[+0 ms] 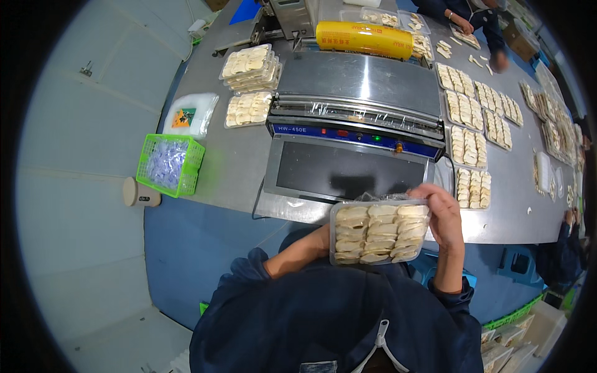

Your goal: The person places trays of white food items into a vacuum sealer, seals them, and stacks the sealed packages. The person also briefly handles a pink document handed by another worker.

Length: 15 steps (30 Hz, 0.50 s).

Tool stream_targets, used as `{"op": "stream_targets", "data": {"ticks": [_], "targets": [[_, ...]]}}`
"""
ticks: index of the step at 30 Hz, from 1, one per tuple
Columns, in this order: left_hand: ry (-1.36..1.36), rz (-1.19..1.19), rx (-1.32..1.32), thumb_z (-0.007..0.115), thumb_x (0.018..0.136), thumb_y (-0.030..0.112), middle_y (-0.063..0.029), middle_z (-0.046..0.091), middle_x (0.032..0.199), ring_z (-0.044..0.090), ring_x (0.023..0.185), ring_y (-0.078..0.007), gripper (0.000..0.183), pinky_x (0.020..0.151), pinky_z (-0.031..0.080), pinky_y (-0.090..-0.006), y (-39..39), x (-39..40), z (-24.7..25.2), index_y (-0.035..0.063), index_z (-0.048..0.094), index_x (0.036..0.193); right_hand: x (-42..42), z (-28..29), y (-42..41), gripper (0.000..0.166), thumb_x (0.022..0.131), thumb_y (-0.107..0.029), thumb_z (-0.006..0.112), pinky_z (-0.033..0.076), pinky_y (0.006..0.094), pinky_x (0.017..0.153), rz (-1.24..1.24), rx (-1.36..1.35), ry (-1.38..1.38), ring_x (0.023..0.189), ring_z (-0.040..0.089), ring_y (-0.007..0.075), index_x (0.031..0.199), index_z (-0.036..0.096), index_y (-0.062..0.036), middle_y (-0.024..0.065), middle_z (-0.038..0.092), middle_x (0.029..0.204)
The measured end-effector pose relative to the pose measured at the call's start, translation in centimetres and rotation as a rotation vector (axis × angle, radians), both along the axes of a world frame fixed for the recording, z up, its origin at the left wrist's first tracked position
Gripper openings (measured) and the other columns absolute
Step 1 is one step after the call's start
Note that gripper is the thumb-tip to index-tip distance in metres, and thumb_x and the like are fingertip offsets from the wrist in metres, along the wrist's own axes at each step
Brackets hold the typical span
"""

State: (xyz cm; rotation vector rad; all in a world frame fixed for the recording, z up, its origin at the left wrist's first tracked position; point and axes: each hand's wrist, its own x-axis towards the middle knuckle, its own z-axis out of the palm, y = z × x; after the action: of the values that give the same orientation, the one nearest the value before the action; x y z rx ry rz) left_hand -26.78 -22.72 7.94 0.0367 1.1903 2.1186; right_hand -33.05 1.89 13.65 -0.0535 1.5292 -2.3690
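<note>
A clear plastic tray of pale sliced food (381, 233) is held up before my chest, with crumpled film along its far edge. My right hand (443, 212) grips the tray's right side. My left hand (323, 238) reaches behind the tray from the left; its fingers are hidden there. Just beyond is the film wrapping machine (354, 133), with a dark plate (352, 168) at its front and a yellow roll of wrap (364, 39) at its back. Filled trays (468, 147) stand in columns at the machine's right.
Stacked filled trays (246, 63) stand left of the machine, near a plastic bag (205, 109) and a green basket (196, 161) of small packets. A co-worker's hands handle a tray (466, 38) at the far right. A black cable hangs over the table's front edge; a blue stool (517, 265) stands right.
</note>
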Motion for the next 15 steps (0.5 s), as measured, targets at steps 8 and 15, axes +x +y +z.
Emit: {"op": "stream_targets", "data": {"ticks": [8, 15], "targets": [[-0.071, 0.55, -0.171, 0.023, 0.096, 0.044, -0.0116, 0.055, 0.114, 0.053, 0.104, -0.0188, 0.058, 0.092, 0.04, -0.0325, -2.4, -3.3, 4.8, -0.0034, 0.049, 0.117, 1.6, -0.6, -0.9, 0.037, 0.093, -0.024, 0.045, 0.048, 0.0315, 0.084, 0.026, -0.043, -0.257, 0.096, 0.058, 0.0217, 0.113, 0.049, 0.0065, 0.019, 0.058, 0.106], [-0.023, 0.502, -0.432, 0.024, 0.096, 0.043, -0.0111, 0.06, 0.102, 0.054, 0.093, -0.0152, 0.058, 0.083, 0.042, -0.0287, -1.2, 1.4, 3.3, -0.0038, 0.055, 0.108, 7.5, -3.1, 0.2, 0.053, 0.093, -0.05, 0.026, 0.042, 0.0283, 0.066, 0.177, 0.215, -0.522, 0.07, 0.05, 0.0157, 0.098, 0.047, -0.002, 0.0043, 0.052, 0.081]]}}
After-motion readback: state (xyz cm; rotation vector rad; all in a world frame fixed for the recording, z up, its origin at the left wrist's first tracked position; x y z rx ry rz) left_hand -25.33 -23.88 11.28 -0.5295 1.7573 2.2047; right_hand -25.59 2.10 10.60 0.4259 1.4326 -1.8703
